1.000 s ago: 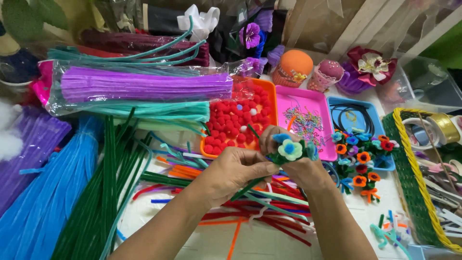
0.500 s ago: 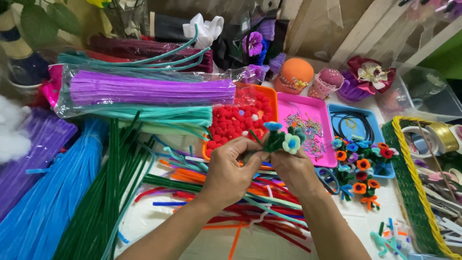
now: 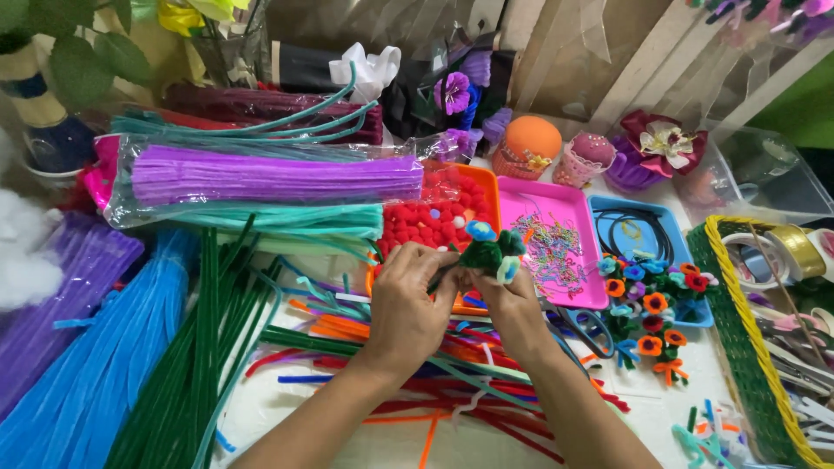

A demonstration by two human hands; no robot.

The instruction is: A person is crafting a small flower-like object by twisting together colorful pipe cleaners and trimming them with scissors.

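Observation:
Both of my hands meet over the middle of the table on a small pipe-cleaner flower bunch (image 3: 489,252) with blue and pale blossoms and dark green fuzzy stems. My left hand (image 3: 408,304) pinches the green stem from the left. My right hand (image 3: 512,304) grips the bunch from below and the right. Under my hands lie loose red, orange, green and blue pipe cleaners (image 3: 452,382). Just behind the bunch stands an orange tray of red pompoms (image 3: 434,221).
Packs of purple (image 3: 269,178), teal, green (image 3: 200,347) and blue (image 3: 95,373) pipe cleaners fill the left. A pink tray (image 3: 556,247), a blue tray (image 3: 643,230), finished small flowers (image 3: 651,313), scissors (image 3: 591,326) and a yellow-rimmed green basket (image 3: 738,339) with tape rolls lie right.
The flower bunch has been lifted and turned between my hands, its blossoms now tipped up and away. Both hands shifted slightly up toward the pompom tray.

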